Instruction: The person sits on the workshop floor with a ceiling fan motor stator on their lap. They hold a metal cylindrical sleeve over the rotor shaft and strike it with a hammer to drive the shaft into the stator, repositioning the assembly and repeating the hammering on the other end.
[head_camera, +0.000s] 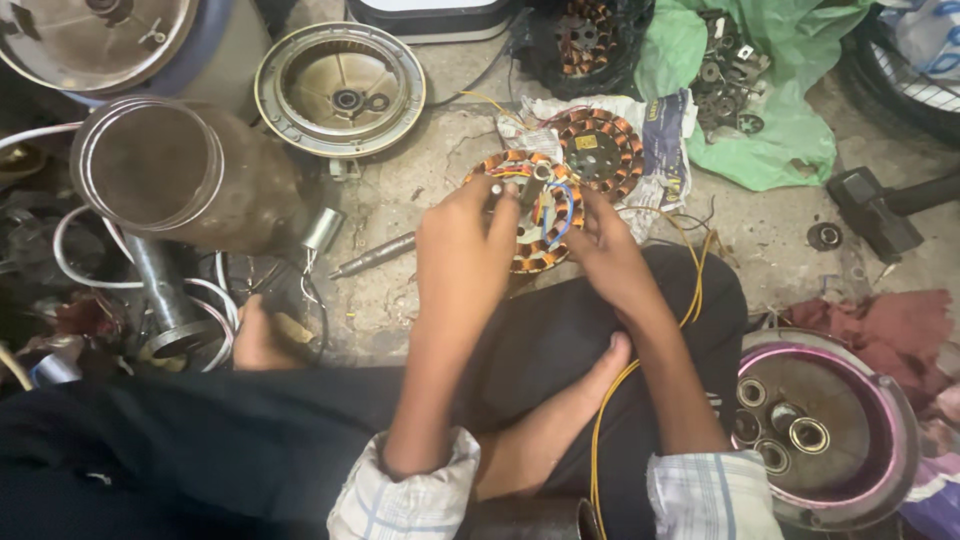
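A round motor stator (535, 215) with copper-coloured windings and blue, red and yellow wires rests at my knee. My left hand (462, 240) grips its left side, fingers over the centre shaft. On its right edge, my right hand (608, 252) holds the stator with fingers among the wires. A yellow wire (690, 300) trails from it over my dark trousers. My bare foot (560, 420) lies below, between my forearms.
A second stator (603, 150) lies on newspaper just behind. A round metal motor cover (340, 90) and a glass jar (180, 175) sit at left, a screwdriver (375, 257) on the concrete floor, a cover with bearings (820, 430) at right, green plastic bag (790, 120) with parts at back.
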